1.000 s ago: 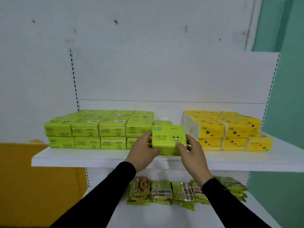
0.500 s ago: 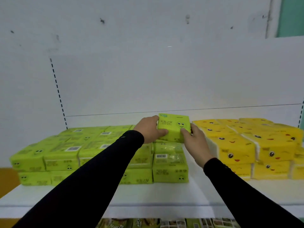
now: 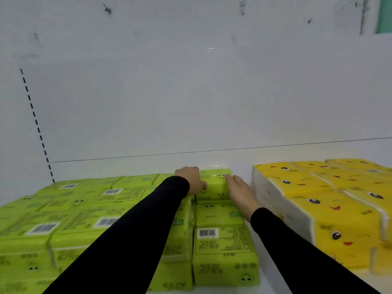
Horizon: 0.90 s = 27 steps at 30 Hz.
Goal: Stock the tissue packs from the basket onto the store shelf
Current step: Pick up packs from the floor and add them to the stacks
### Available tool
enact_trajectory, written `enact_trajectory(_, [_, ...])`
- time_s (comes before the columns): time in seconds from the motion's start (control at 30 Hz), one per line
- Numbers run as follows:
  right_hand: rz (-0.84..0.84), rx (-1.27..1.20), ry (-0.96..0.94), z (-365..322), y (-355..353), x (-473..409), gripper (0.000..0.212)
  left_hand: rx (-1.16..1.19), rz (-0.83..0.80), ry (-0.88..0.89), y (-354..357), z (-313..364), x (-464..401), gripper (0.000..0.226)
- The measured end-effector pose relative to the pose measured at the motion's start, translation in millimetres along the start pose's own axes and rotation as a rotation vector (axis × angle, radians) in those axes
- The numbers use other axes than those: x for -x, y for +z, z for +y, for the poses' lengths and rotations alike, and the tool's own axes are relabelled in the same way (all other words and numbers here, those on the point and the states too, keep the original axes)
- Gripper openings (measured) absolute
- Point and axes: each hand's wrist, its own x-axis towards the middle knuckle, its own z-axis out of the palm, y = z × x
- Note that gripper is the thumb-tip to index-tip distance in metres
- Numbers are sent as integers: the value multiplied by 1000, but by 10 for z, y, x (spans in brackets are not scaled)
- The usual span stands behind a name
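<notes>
While both arms in black sleeves reach across the stacked goods, the 2 hands meet at a green tissue pack at the far end of the green stack, close to the white back panel of the shelf. This pack sits on top of other green packs, its smiling face printed on the upper side. The left hand has its fingers curled over the pack's left edge, with the thumb on the near side, so it grips the pack. The right hand lies with fairly straight fingers along the pack's right side, fingertips touching the top right corner; it presses rather than clasps.

Nearer to the camera in the same column lie more green packs, 1 showing a barcode label. A wide block of green tissue packs fills the left part of the shelf, stacked in layers, several showing barcodes. To the right, apart from the green column by a narrow strip of bare shelf, stand yellow tissue packs with cartoon faces, also stacked. A dashed row of slots runs down the panel at the left. The basket is out of view.
</notes>
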Motion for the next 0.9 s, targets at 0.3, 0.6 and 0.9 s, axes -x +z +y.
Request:
enact_trajectory(0.3, [-54, -71, 4, 78, 33, 2, 53, -5, -40, -13, 13, -6, -36, 42])
enact_trajectory(0.6, [49, -63, -266, -345, -150, 483, 59, 316, 66, -30, -519, -228, 609, 60])
enact_trajectory(0.9, [-144, -194, -520, -993, 53, 1430, 57, 548, 389, -171, -793, -819, 2085, 58])
